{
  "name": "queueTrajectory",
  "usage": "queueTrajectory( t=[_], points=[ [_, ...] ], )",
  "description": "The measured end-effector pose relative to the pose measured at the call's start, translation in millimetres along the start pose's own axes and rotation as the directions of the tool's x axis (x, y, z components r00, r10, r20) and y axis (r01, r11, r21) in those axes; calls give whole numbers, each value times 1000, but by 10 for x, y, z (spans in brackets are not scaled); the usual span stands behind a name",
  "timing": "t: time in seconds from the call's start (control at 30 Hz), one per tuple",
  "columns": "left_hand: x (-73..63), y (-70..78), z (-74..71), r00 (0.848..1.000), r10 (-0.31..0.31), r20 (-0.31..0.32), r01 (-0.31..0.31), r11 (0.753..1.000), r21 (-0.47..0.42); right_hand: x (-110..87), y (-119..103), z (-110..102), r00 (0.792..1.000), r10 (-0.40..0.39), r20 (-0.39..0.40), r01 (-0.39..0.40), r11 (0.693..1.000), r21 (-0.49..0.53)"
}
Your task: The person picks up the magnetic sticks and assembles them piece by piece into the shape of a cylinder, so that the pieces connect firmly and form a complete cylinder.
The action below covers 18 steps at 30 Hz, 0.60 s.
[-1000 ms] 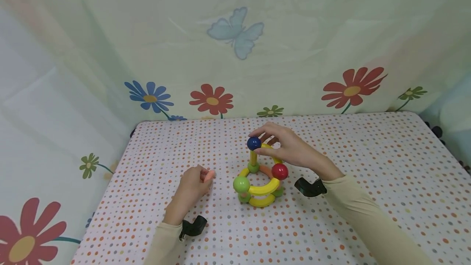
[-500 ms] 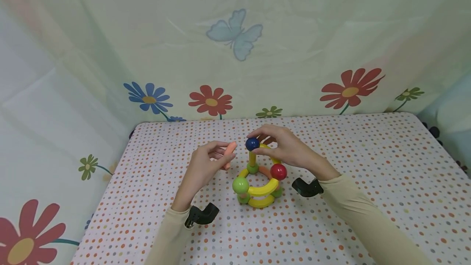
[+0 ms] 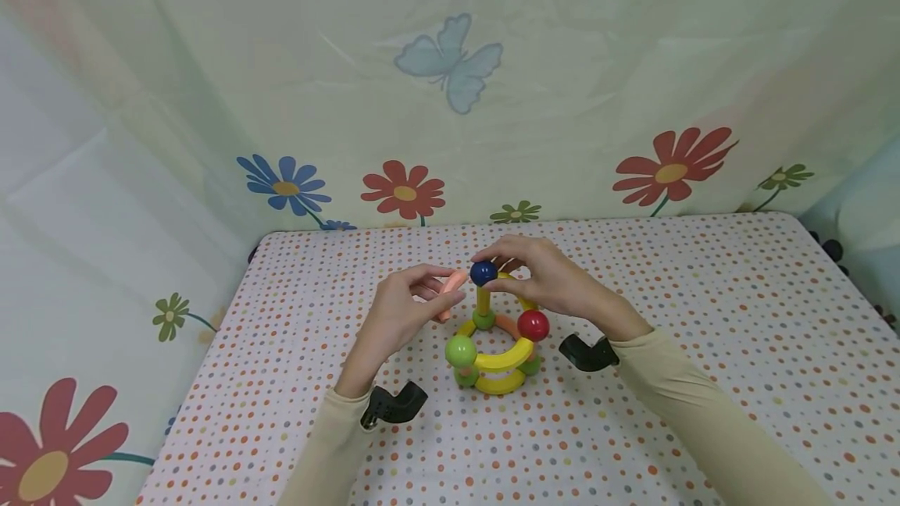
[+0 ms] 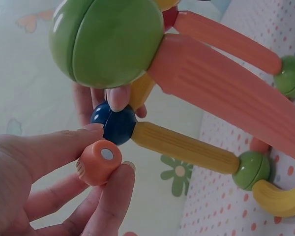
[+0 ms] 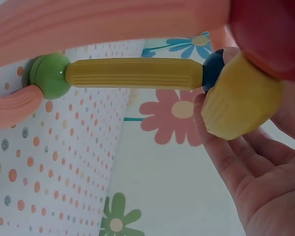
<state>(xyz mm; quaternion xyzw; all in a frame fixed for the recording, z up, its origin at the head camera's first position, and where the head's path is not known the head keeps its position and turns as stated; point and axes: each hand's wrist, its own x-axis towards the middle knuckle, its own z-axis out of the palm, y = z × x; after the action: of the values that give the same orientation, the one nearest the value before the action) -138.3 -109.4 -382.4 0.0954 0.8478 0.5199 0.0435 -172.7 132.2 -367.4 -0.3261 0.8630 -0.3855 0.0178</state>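
My left hand [image 3: 402, 308] pinches an orange magnetic stick [image 3: 453, 284] between thumb and fingers; a round metal magnet shows at its end in the left wrist view. The stick's upper end is right beside a blue ball [image 3: 483, 272]. My right hand [image 3: 551, 278] pinches that ball from the right. Below the ball stands a straight yellow stick [image 5: 135, 73], whose foot meets a green ball [image 5: 50, 75]. The ball and stick belong to a ring-shaped magnetic toy frame, with a curved yellow stick [image 3: 505, 358], a red ball [image 3: 533, 326] and a larger light green ball [image 3: 461, 351].
The frame stands on a table with a dotted cloth [image 3: 316, 295]. Behind it hangs a flowered curtain [image 3: 562, 84]. Black wrist cameras sit at the left wrist [image 3: 394, 403] and right wrist [image 3: 589, 353].
My left hand has lifted the orange stick from near the table, bringing it up and right to the blue ball. The right hand has stayed at that ball.
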Motion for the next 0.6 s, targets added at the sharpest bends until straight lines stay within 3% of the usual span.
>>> queueTrajectory(
  t=[0.17, 0.33, 0.47, 0.6],
  points=[
    [17, 5, 8, 1000, 8, 29, -7, 1000, -27, -12, 11, -2, 1000, 5, -4, -5, 1000, 11],
    [19, -31, -17, 994, -3, 107, 22, 985, -171, -82, -90, -83, 1000, -6, -22, 6, 1000, -1],
    [32, -74, -48, 987, -5, 160, 44, 969, -242, -198, -344, -163, 997, -75, -9, 74, 995, -60],
    [32, -103, -76, 982, -17, 187, 68, 960, -272, -324, -617, -49, 979, -178, 98, 191, 972, -136]
  ],
)
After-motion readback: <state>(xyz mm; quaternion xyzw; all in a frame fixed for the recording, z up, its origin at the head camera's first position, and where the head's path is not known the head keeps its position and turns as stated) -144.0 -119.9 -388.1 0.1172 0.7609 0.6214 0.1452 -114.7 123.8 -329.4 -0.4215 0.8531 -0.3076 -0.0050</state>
